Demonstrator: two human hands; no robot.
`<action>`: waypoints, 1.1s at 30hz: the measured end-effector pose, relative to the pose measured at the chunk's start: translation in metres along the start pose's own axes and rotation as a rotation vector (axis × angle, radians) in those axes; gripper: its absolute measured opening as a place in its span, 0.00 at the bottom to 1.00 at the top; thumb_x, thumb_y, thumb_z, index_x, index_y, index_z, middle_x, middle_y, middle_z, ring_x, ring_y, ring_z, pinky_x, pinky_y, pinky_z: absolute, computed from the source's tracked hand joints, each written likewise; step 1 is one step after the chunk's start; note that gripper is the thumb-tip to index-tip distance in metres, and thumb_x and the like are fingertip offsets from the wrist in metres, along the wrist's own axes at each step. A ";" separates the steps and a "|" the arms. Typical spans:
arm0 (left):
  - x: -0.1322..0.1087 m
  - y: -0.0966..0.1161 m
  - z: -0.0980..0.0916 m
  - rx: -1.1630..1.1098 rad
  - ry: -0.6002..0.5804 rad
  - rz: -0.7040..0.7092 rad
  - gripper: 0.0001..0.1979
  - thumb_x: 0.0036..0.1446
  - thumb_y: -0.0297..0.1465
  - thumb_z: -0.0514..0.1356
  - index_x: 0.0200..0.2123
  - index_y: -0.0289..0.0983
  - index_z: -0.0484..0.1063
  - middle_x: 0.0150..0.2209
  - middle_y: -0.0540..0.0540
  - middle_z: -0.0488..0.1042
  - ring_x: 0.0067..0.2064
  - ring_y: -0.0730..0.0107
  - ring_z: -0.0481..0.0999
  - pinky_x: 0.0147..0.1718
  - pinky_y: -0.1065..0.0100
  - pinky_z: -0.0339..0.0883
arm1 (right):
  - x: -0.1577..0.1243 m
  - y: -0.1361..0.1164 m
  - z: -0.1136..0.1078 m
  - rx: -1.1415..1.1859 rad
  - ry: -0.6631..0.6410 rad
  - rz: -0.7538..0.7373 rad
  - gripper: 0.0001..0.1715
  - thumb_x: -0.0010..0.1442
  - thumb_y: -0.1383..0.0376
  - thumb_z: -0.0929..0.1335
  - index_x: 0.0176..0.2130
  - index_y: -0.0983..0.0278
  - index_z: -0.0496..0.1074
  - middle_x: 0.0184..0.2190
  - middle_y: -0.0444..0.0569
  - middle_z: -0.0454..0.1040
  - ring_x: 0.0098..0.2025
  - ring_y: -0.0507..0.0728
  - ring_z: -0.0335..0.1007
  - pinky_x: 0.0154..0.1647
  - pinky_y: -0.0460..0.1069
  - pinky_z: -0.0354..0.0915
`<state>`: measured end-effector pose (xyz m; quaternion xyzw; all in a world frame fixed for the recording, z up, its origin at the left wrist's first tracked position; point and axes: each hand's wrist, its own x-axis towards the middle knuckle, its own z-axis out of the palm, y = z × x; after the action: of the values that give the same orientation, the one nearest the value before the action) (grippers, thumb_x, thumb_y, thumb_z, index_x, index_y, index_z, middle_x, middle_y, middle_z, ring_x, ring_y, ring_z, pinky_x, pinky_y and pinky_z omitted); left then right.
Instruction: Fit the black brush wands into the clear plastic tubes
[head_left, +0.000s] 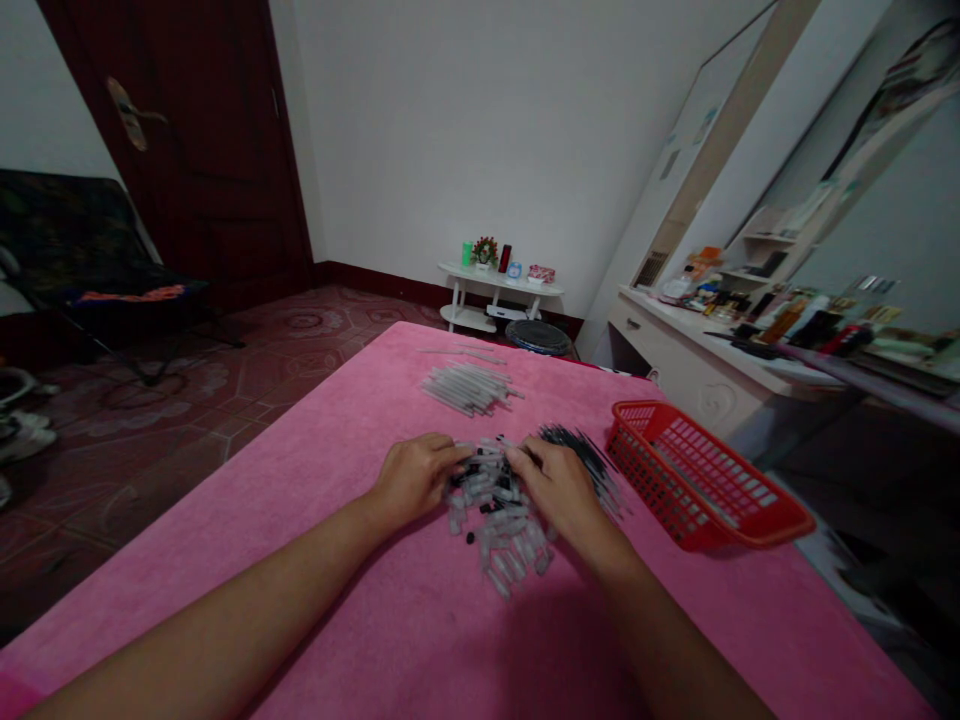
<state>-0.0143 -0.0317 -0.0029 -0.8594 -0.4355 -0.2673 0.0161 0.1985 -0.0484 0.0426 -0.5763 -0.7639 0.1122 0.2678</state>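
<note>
Handwork: picking among translucent pieces point(512, 548), we judge; the next move calls for a light fingertip pinch.
Left hand point(416, 478): fingers bent at the heap's left; whether its grip holds anything, we cannot make out.
Right hand point(559, 480): opposite side; same doubt.
Heap: short, tubular, loose on our pink worktop point(405, 620), black bits point(470, 538) intermixed.

On a pink-covered tabletop point(420, 625), a person's left hand point(417, 478) and right hand point(561, 485) work at opposite sides of a heap of clear plastic caps point(504, 560) and small black pieces point(470, 538); whatever they grasp is too small to tell. Pale slender tubes point(469, 388) lie beyond. Dark-tipped rods point(583, 452) lie right, near a red plastic basket point(651, 478). Farther away: a dark red door point(191, 190) left, a cluttered dresser point(701, 375) right.
</note>
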 end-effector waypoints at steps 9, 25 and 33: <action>0.001 0.000 -0.002 0.000 0.000 -0.007 0.12 0.59 0.30 0.53 0.43 0.42 0.73 0.32 0.47 0.73 0.34 0.68 0.72 0.30 0.69 0.61 | -0.001 0.001 0.004 0.062 -0.058 0.013 0.26 0.63 0.56 0.58 0.21 0.64 0.69 0.17 0.43 0.66 0.21 0.51 0.60 0.23 0.45 0.48; 0.002 -0.005 -0.003 -0.106 0.039 -0.129 0.13 0.57 0.26 0.52 0.43 0.39 0.73 0.37 0.45 0.74 0.41 0.64 0.72 0.38 0.67 0.64 | -0.009 0.001 0.001 -0.124 -0.271 -0.173 0.09 0.49 0.72 0.68 0.32 0.61 0.75 0.33 0.47 0.76 0.37 0.55 0.69 0.34 0.46 0.55; 0.002 -0.006 -0.001 -0.095 0.033 -0.130 0.14 0.57 0.26 0.51 0.43 0.38 0.72 0.39 0.44 0.75 0.41 0.64 0.73 0.39 0.66 0.65 | -0.005 0.009 -0.014 -0.035 -0.294 -0.145 0.12 0.48 0.72 0.69 0.35 0.59 0.76 0.33 0.44 0.76 0.34 0.54 0.69 0.32 0.45 0.56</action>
<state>-0.0183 -0.0272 -0.0026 -0.8248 -0.4767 -0.3022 -0.0351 0.2142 -0.0520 0.0481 -0.5016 -0.8363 0.1623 0.1502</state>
